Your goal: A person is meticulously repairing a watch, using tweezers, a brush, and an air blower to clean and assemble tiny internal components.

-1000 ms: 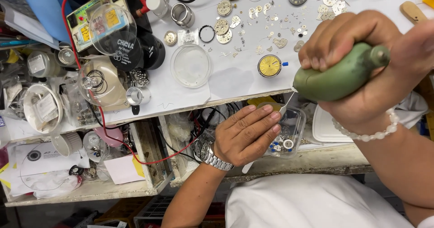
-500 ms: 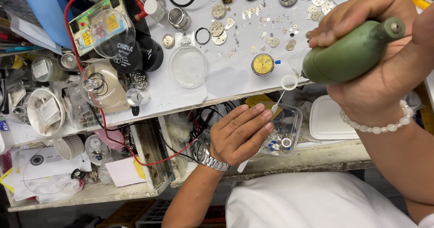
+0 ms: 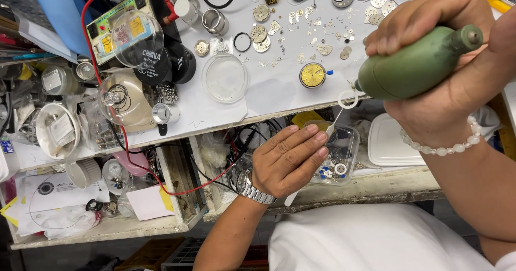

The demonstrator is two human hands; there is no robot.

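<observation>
My right hand [image 3: 451, 96] is shut around a green rubber blower bulb [image 3: 414, 67], whose narrow end points down and left. My left hand [image 3: 290, 158], wearing a metal wristwatch, pinches thin tweezers [image 3: 330, 127]. The tweezers hold a small white ring [image 3: 348, 99] just under the blower's tip, at the bench edge. Below my left hand, a clear plastic box [image 3: 346, 142] of small parts sits in an open drawer. A yellow watch dial [image 3: 312, 75] lies on the white bench sheet [image 3: 269, 96] just left of the ring.
Many tiny watch parts and gears [image 3: 322, 29] are scattered on the sheet, beside a clear round dish [image 3: 224, 77]. At the left are a tester box [image 3: 115, 32] with a red wire [image 3: 86, 51], glass domes and jars. A white lidded tray [image 3: 389, 139] sits in the drawer.
My left hand has closed its fingers and brought the tweezers with the white ring up to the blower's tip. My right hand with the blower has shifted slightly up and right.
</observation>
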